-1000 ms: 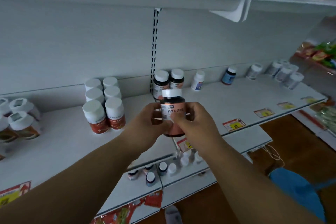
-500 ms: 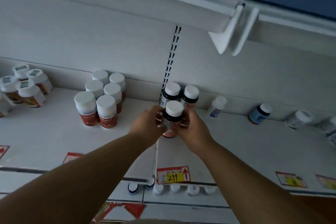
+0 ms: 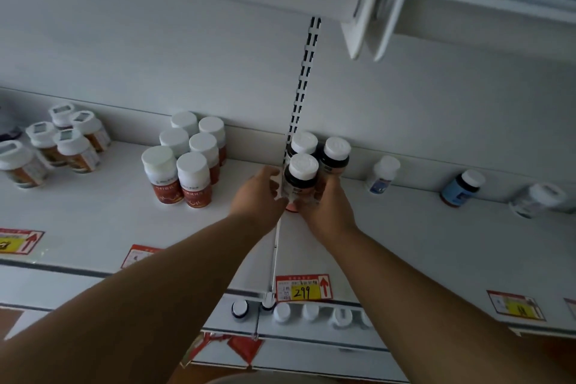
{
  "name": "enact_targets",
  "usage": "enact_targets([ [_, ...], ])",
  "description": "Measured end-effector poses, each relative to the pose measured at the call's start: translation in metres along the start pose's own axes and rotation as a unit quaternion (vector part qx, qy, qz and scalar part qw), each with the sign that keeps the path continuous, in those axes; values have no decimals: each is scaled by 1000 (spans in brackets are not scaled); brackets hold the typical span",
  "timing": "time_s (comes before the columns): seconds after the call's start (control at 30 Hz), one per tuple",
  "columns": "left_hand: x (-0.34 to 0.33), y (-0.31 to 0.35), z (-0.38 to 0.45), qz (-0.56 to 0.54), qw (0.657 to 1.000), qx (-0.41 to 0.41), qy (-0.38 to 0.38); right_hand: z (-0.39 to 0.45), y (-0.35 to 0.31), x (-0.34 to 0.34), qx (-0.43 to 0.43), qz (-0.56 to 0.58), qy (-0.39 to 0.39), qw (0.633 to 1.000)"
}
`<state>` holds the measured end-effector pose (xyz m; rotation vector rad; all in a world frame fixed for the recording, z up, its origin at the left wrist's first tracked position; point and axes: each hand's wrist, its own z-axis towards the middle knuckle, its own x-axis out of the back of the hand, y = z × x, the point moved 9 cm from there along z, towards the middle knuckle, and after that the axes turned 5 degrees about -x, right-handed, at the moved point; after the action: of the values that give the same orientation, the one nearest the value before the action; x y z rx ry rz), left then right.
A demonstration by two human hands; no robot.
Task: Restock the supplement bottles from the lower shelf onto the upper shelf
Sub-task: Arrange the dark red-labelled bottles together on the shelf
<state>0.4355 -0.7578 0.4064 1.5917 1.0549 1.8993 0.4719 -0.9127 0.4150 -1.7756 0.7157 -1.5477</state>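
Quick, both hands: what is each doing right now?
Left hand: grips the dark white-capped supplement bottle.
Right hand: grips the same bottle.

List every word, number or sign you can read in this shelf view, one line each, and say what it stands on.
"299": on the yellow price tag at the shelf edge, beside a red up arrow.
Small print on that tag: too blurred to read.
Label of the held bottle, gripped by the left hand and right hand: unreadable.
Orange bottles: labels too blurred.
Other price tags: unreadable.
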Motion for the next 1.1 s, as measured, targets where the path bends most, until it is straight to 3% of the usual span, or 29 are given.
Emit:
enact_targets([
  [0.3,41,-7,-69,-29,994,-93,-52,-80,-27,-8,-5,-50,105,993],
  [0.57,114,-46,-137,-19,986,-141,-85,-176,-95,-72,45,-49,106,992],
  [0.73,134,-78,-173,-38,985,-125,-109,-207,-108,-102,48,-54,72,995],
  [0.87,133,-108,-186,-33,993,-96,-67,-216,-101,-124,71,-34,32,996],
  [1.1,62,-212,-223,-30,995,34,-90,-222,-10,-196,33,-53,-57,996],
])
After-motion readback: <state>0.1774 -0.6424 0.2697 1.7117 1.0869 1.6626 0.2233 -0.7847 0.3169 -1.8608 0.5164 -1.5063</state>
